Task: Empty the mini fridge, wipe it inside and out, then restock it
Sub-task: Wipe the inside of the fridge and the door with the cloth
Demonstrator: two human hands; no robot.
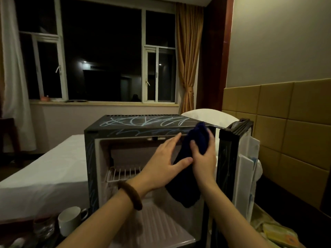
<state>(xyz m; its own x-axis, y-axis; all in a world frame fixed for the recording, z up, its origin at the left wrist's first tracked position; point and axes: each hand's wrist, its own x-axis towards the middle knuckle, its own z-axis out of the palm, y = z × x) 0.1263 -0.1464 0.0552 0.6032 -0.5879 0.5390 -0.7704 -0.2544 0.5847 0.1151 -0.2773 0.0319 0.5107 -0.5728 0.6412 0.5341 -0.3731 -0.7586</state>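
Now bunching dark blue cloth (197, 140) at centre frame before open mini fridge (143, 126): right hand (204, 158) fingers pinching it, left hand (168, 158) flat, fingers straight; soft, limp, best gripped wadded

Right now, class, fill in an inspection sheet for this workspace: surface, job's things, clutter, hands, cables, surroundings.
Surface: mini fridge on a dark stand, bed beside it.
Job's things: fridge door open; wire shelf bare; scribbles on top; dark blue cloth.
Clutter: white mug lower left; yellow packets lower right.
Hands: right hand grips the cloth; left hand open, touching it.
Cables: nothing seen.
Surroundings: dark window, curtain, padded headboard.
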